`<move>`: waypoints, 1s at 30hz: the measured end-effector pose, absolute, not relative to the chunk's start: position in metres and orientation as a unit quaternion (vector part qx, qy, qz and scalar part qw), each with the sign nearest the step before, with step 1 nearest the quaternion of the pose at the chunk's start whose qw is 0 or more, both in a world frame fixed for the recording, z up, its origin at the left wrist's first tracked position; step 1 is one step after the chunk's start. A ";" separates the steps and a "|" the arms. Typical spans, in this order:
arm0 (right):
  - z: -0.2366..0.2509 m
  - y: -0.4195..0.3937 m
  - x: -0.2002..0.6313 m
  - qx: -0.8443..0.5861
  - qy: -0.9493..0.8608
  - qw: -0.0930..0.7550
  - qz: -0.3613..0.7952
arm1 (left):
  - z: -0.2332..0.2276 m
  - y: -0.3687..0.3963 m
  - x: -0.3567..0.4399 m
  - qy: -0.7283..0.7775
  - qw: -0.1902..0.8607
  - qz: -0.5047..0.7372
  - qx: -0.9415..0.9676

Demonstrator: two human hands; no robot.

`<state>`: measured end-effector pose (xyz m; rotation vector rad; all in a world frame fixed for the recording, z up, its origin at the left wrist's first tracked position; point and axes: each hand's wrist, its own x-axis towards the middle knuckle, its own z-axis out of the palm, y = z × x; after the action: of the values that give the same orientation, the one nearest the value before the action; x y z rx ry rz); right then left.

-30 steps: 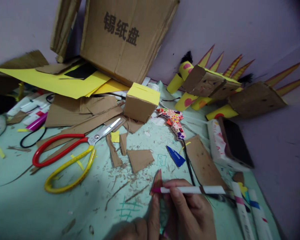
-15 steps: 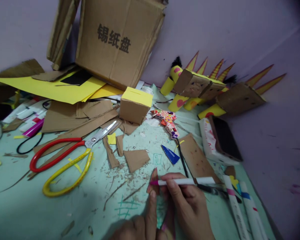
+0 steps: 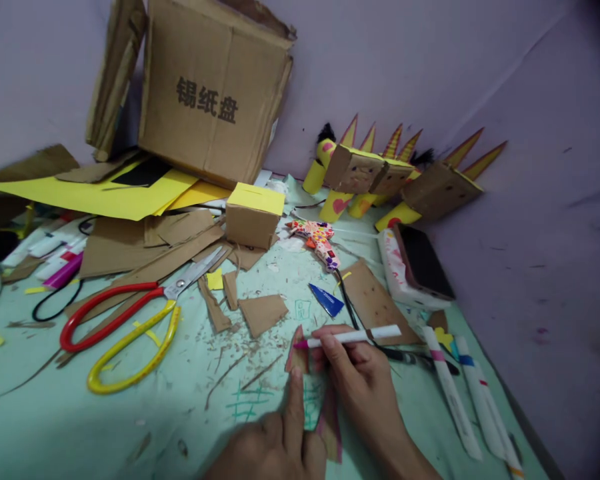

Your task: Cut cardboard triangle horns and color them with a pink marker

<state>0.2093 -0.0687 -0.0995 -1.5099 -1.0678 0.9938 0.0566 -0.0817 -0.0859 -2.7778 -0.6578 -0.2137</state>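
My right hand grips a white marker with a pink tip, held level, its tip touching a narrow pointed cardboard piece that is coloured pink. My left hand rests low on the pale green table, its forefinger stretched out and pressing the lower end of that pointed piece. A second pink-striped cardboard strip lies between the two hands.
Red-and-yellow scissors lie left among cardboard scraps. A small yellow-topped box, a patterned glue gun, a big cardboard box, yellow paper, cardboard figures with spikes, a tissue pack and markers crowd the table.
The view has shifted, so everything sits further left and lower. My hands and the marker have come up into view, the tip staying on the pointed piece.
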 end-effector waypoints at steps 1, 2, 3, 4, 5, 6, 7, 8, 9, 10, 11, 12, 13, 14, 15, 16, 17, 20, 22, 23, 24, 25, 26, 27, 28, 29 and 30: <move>-0.100 -0.068 0.209 -0.632 -0.435 0.499 0.403 | -0.089 -0.082 0.057 -0.220 0.148 -0.072 -0.962; -0.101 -0.067 0.209 -0.638 -0.429 0.503 0.395 | -0.091 -0.082 0.057 -0.215 0.155 -0.074 -0.961; -0.101 -0.067 0.209 -0.640 -0.425 0.508 0.389 | -0.093 -0.082 0.056 -0.216 0.158 -0.076 -0.961; -0.102 -0.066 0.208 -0.639 -0.423 0.513 0.386 | -0.095 -0.083 0.056 -0.221 0.158 -0.076 -0.959; -0.102 -0.066 0.208 -0.637 -0.423 0.517 0.386 | -0.096 -0.084 0.056 -0.227 0.158 -0.073 -0.958; -0.102 -0.066 0.208 -0.632 -0.424 0.519 0.389 | -0.096 -0.084 0.056 -0.231 0.158 -0.070 -0.957; -0.102 -0.066 0.208 -0.628 -0.426 0.519 0.393 | -0.096 -0.085 0.057 -0.233 0.158 -0.068 -0.957; -0.101 -0.066 0.208 -0.623 -0.429 0.519 0.399 | -0.096 -0.086 0.057 -0.236 0.155 -0.065 -0.957; -0.101 -0.067 0.208 -0.619 -0.431 0.517 0.404 | -0.096 -0.086 0.057 -0.241 0.148 -0.058 -0.958; -0.101 -0.067 0.208 -0.617 -0.432 0.516 0.407 | -0.095 -0.087 0.057 -0.245 0.141 -0.053 -0.958; -0.101 -0.066 0.208 -0.617 -0.432 0.516 0.408 | -0.095 -0.087 0.057 -0.251 0.132 -0.045 -0.958; -0.101 -0.066 0.208 -0.618 -0.433 0.516 0.405 | -0.094 -0.087 0.058 -0.257 0.124 -0.036 -0.958; -0.101 -0.065 0.208 -0.620 -0.433 0.519 0.398 | -0.094 -0.087 0.058 -0.259 0.118 -0.031 -0.958; -0.101 -0.064 0.208 -0.624 -0.433 0.522 0.389 | -0.094 -0.087 0.058 -0.257 0.113 -0.030 -0.959; -0.101 -0.063 0.208 -0.627 -0.432 0.527 0.379 | -0.093 -0.087 0.058 -0.254 0.109 -0.031 -0.961; -0.100 -0.062 0.208 -0.629 -0.430 0.532 0.370 | -0.093 -0.087 0.059 -0.251 0.105 -0.030 -0.962; -0.100 -0.061 0.208 -0.630 -0.427 0.536 0.365 | -0.092 -0.087 0.059 -0.249 0.101 -0.027 -0.963; -0.099 -0.061 0.209 -0.621 -0.418 0.549 0.372 | -0.091 -0.087 0.060 -0.260 0.090 -0.004 -0.961; -0.099 -0.062 0.209 -0.609 -0.422 0.552 0.383 | -0.090 -0.087 0.060 -0.261 0.081 0.000 -0.962; -0.099 -0.062 0.209 -0.603 -0.428 0.552 0.386 | -0.089 -0.087 0.060 -0.261 0.072 0.002 -0.963; -0.100 -0.062 0.209 -0.599 -0.434 0.551 0.387 | -0.089 -0.087 0.061 -0.264 0.062 0.006 -0.963; -0.100 -0.062 0.208 -0.600 -0.438 0.549 0.384 | -0.088 -0.086 0.061 -0.267 0.049 0.012 -0.962; -0.101 -0.062 0.207 -0.603 -0.438 0.549 0.378 | -0.088 -0.086 0.061 -0.270 0.032 0.023 -0.962; -0.101 -0.061 0.207 -0.608 -0.435 0.551 0.371 | -0.087 -0.085 0.062 -0.273 0.015 0.036 -0.961; -0.102 -0.061 0.207 -0.612 -0.430 0.554 0.366 | -0.086 -0.084 0.062 -0.272 0.000 0.050 -0.961; -0.102 -0.060 0.207 -0.614 -0.426 0.558 0.361 | -0.084 -0.084 0.063 -0.270 -0.014 0.062 -0.961; -0.103 -0.059 0.207 -0.615 -0.422 0.563 0.356 | -0.083 -0.083 0.063 -0.267 -0.026 0.071 -0.961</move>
<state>0.2070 -0.0594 -0.1030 -1.4480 -0.9926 0.8390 0.0630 -0.0827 -0.0831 -3.0692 -0.8527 0.2279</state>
